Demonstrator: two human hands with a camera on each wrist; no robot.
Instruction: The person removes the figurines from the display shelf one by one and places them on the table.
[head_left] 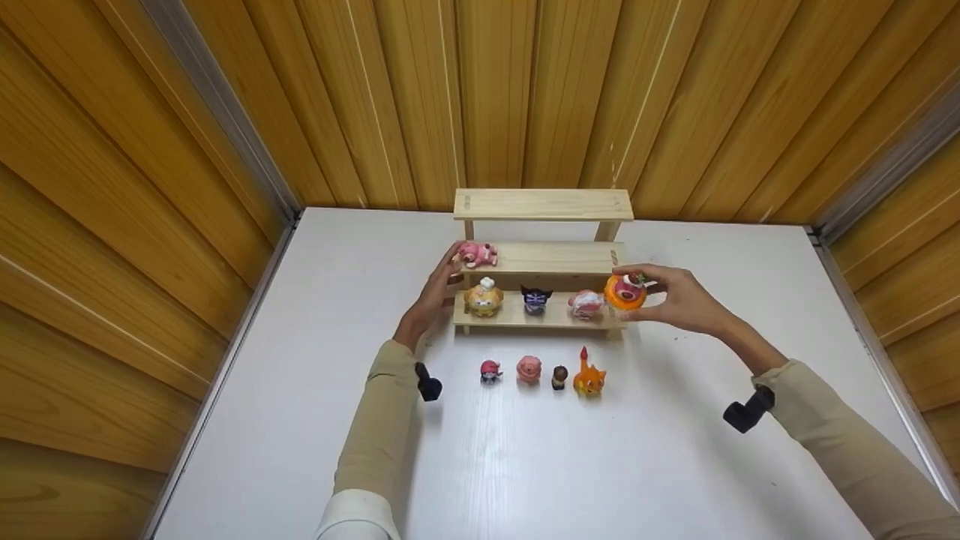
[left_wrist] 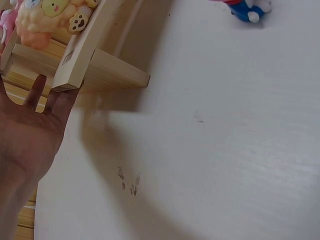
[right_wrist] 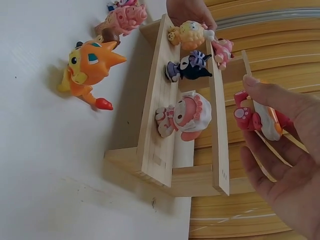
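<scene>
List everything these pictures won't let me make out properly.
Left wrist view: some fingertips of the left hand, hidden behind the wooden shelf.
Left wrist view: most of the blue-and-white figure, cut off by the top edge.
Right wrist view: part of the orange-and-pink figure, covered by the right hand.
Head view: the face of the brown-headed figure, too small.

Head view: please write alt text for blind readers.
A person's right hand holds a pink and orange figurine by one end of a three-tier wooden shelf, the left hand at the other. Four figurines are on the shelf, four others on the table.
</scene>
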